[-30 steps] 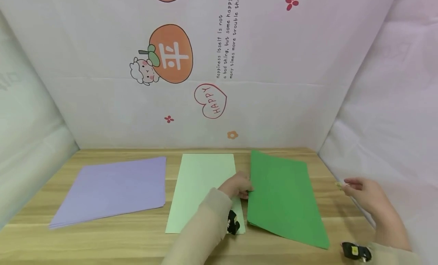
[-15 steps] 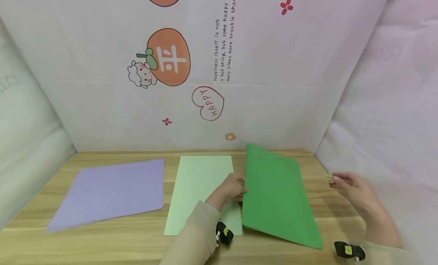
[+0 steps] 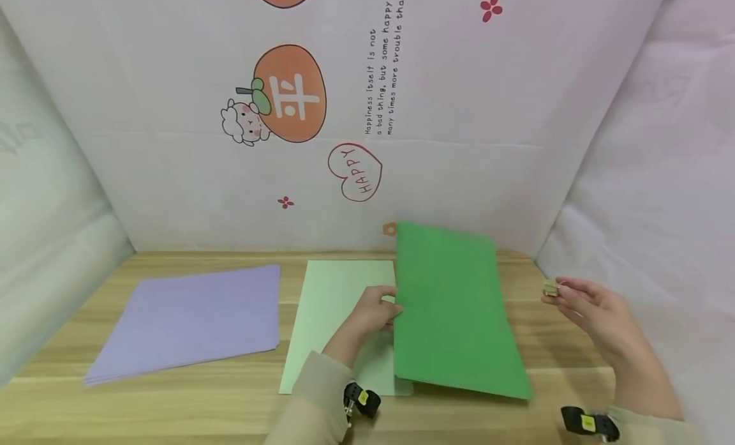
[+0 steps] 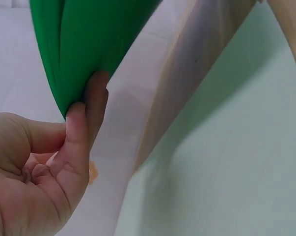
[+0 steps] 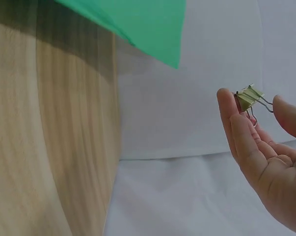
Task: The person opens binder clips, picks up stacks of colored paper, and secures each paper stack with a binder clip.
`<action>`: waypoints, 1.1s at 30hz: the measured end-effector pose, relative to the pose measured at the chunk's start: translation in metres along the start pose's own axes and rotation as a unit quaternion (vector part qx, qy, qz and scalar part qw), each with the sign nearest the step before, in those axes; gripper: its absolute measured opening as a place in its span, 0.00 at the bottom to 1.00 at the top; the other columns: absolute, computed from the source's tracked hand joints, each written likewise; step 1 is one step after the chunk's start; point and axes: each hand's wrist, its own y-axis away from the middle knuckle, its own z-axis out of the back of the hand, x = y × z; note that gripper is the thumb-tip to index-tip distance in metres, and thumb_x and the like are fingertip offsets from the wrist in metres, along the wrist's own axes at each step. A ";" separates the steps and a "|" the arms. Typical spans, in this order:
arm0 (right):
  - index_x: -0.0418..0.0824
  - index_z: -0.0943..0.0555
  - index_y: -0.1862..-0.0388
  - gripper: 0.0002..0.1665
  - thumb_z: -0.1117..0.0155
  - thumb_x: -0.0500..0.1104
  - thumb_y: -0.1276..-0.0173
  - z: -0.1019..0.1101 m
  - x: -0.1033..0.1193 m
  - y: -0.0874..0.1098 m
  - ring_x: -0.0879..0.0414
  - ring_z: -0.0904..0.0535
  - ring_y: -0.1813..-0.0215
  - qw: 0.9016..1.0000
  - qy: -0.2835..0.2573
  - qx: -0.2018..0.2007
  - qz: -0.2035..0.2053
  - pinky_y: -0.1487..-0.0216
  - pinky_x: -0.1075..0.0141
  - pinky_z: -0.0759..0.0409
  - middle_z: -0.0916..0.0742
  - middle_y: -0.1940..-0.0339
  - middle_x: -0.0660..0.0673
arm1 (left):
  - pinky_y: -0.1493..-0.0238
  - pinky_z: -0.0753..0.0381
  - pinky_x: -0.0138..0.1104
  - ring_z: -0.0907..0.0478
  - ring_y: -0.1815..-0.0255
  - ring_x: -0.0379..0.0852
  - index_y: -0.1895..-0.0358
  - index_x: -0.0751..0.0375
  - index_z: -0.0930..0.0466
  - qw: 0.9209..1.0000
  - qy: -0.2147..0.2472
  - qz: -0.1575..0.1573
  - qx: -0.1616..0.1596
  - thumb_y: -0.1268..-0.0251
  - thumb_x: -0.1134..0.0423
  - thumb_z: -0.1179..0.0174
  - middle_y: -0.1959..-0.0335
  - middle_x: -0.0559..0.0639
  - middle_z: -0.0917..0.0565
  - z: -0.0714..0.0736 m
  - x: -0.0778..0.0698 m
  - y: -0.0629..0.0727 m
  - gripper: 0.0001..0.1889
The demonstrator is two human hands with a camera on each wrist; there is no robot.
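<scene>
- The landmark is the green paper (image 3: 453, 311), held up off the worktop (image 3: 201, 410). Its long axis runs away from the person, with the far end tipped higher in the head view; how many sheets it holds cannot be told.
- The left hand (image 3: 370, 312) is at the paper's left long edge, about midway along it. Its grip is closed to a pinch, with the paper between thumb and fingers.
- The right hand (image 3: 600, 317) is off the paper's right long edge, apart from it. Its grip is slightly parted, just the width of a small gold binder clip (image 5: 251, 97), pinched between thumb and fingertips.
- The key relation: the clip lies to the right of the paper, with a gap between, while the left hand, nearer, touches the opposite edge. The wire handles are toward the thumb; which way the clip's mouth faces is unclear.
- Left of the paper and partly beneath it, a pale green sheet (image 3: 321, 317) lies flat, its long axis also running away from the person.
- Farther left of the paper, purple sheets (image 3: 192, 324) lie in a slightly fanned stack.
</scene>
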 end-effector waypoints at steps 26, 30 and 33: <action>0.44 0.26 0.47 0.11 0.54 0.42 0.19 -0.070 0.031 -0.024 0.61 0.14 0.50 0.987 -0.145 0.054 0.044 0.49 0.74 0.18 0.12 0.52 0.54 | 0.64 0.15 0.36 0.20 0.74 0.38 0.39 0.66 0.25 0.992 0.030 -0.063 -0.106 0.27 0.73 0.47 0.75 0.48 0.15 0.067 -0.042 0.057 0.16; 0.45 0.23 0.48 0.12 0.55 0.43 0.19 -0.083 0.034 -0.025 0.59 0.14 0.50 0.983 -0.164 0.065 0.049 0.49 0.72 0.18 0.12 0.53 0.52 | 0.66 0.16 0.35 0.23 0.76 0.38 0.42 0.65 0.23 0.989 0.030 -0.067 -0.126 0.28 0.73 0.46 0.79 0.45 0.19 0.073 -0.047 0.066 0.14; 0.45 0.23 0.48 0.13 0.55 0.43 0.19 -0.093 0.036 -0.024 0.59 0.14 0.51 0.981 -0.176 0.072 0.048 0.48 0.72 0.18 0.11 0.54 0.50 | 0.65 0.15 0.36 0.21 0.76 0.39 0.42 0.65 0.23 0.988 0.032 -0.071 -0.131 0.28 0.74 0.46 0.75 0.51 0.15 0.077 -0.051 0.073 0.14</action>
